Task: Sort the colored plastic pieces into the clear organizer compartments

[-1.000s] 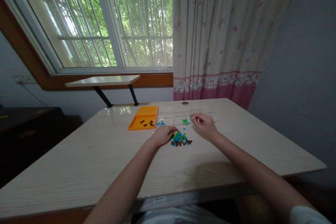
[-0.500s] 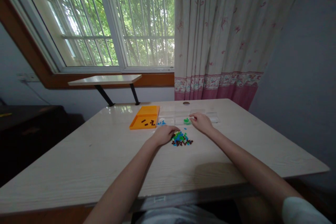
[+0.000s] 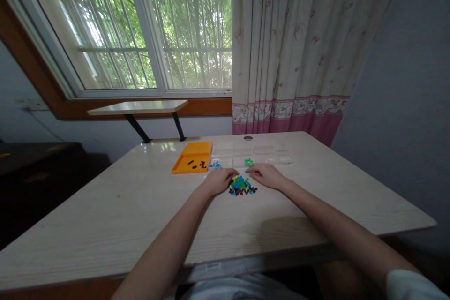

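A small heap of blue, green and dark brown plastic pieces (image 3: 242, 185) lies on the table. My left hand (image 3: 218, 181) rests against the heap's left edge with its fingers curled in. What those fingers hold, if anything, is hidden. My right hand (image 3: 268, 176) lies low just right of the heap, fingers stretched out, thumb a little apart. At its fingertips is a single blue piece (image 3: 247, 171), apart from the heap. Behind the hands is a clear compartment box (image 3: 239, 152), with green pieces (image 3: 249, 162) in one compartment and blue pieces (image 3: 215, 164) in another.
An open orange case (image 3: 179, 167) holding several dark brown pieces (image 3: 202, 164) stands left of the clear box. A raised white shelf (image 3: 140, 107) on black legs is at the table's (image 3: 140, 211) back left. The curtain (image 3: 288, 56) hangs behind the table.
My right hand has moved down and toward me, from the green pieces' compartment to the single blue piece. My left hand has stayed by the heap.
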The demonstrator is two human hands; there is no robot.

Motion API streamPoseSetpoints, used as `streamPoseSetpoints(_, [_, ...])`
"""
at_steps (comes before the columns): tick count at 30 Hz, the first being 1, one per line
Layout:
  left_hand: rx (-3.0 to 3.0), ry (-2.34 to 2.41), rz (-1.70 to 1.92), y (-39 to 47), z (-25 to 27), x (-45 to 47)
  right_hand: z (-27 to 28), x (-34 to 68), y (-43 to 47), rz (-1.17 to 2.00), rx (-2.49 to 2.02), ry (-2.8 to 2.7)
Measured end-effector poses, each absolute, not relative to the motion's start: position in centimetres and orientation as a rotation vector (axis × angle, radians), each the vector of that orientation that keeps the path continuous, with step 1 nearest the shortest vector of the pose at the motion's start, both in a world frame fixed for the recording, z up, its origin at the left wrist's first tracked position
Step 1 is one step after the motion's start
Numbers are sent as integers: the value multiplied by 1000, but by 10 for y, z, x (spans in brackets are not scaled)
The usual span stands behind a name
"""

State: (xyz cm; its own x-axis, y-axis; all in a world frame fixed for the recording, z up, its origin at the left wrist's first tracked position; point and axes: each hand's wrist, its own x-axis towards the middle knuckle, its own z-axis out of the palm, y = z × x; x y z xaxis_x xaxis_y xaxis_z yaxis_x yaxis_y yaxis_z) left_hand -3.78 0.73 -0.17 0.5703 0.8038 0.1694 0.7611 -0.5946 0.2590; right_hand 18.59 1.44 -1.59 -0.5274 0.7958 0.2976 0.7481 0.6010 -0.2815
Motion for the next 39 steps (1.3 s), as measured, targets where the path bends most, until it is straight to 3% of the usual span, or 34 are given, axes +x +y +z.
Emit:
streamPoseSetpoints(20, [2666,1459,456,4,-1,-34,-15,177,9,243,-1302,-2360])
streamPoseSetpoints(30, [2707,1377,607,-10,12,-22,-14,166,2,478,-996,-2203])
streamPoseSetpoints(39, [2668,1400,725,-11,10,-18,-15,165,3,523,-998,-2103])
